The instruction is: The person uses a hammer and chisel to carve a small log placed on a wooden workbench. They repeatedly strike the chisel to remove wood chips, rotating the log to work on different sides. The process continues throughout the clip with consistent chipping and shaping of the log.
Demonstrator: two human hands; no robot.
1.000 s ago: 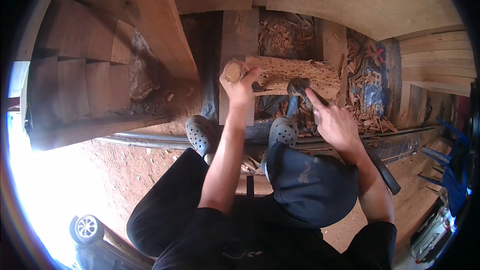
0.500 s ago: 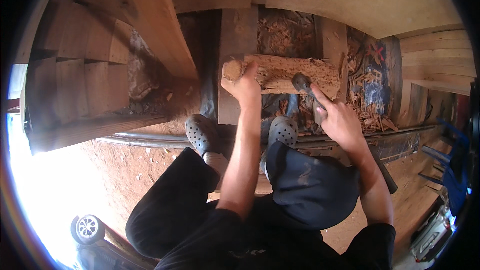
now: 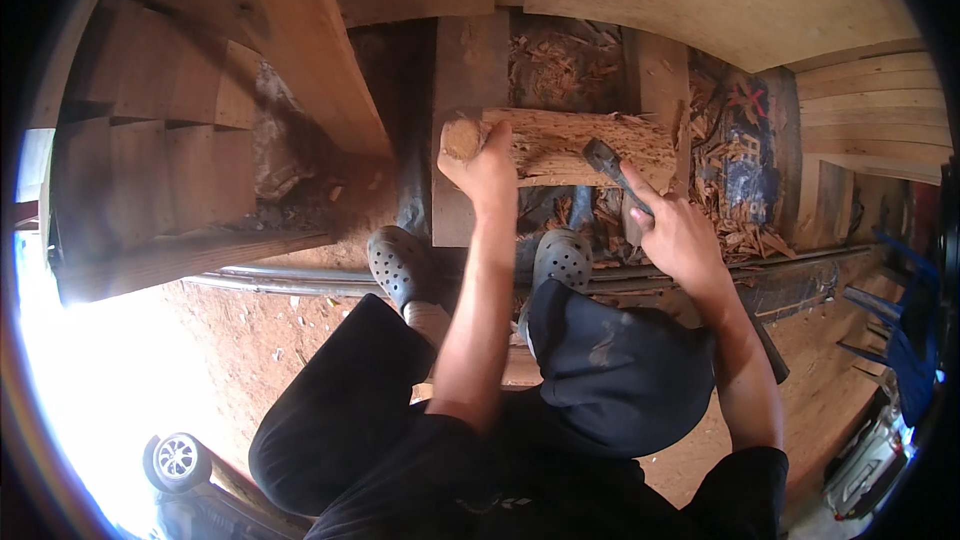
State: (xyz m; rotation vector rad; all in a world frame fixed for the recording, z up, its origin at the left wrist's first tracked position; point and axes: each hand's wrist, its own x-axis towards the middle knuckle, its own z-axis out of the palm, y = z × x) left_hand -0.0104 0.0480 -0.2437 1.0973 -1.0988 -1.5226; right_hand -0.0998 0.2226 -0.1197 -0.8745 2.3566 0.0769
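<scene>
A rough, chipped piece of log [image 3: 570, 148] lies crosswise in front of me. My left hand [image 3: 480, 162] is wrapped round its left end, where a rounded, pale brown end face shows. My right hand [image 3: 676, 232] grips a hand tool with a dark metal blade [image 3: 606, 158], the index finger stretched along it. The blade is over the log's right half; whether it touches the wood I cannot tell. A dark bar, perhaps the tool's handle, shows beyond my right forearm. The palm side of both hands is hidden.
Wood chips [image 3: 740, 225] lie around the log, with boards [image 3: 468, 70] under and beyond it. A thick wooden beam [image 3: 310, 40] slants at the upper left. Stacked planks [image 3: 870, 115] stand right; a blue chair [image 3: 905, 340] is at far right. My clogs [image 3: 562, 258] are close below the log.
The tool's blade has turned in my right hand and now shows a longer, narrower side. My left hand stays on the log's end. The whole view has shifted slightly.
</scene>
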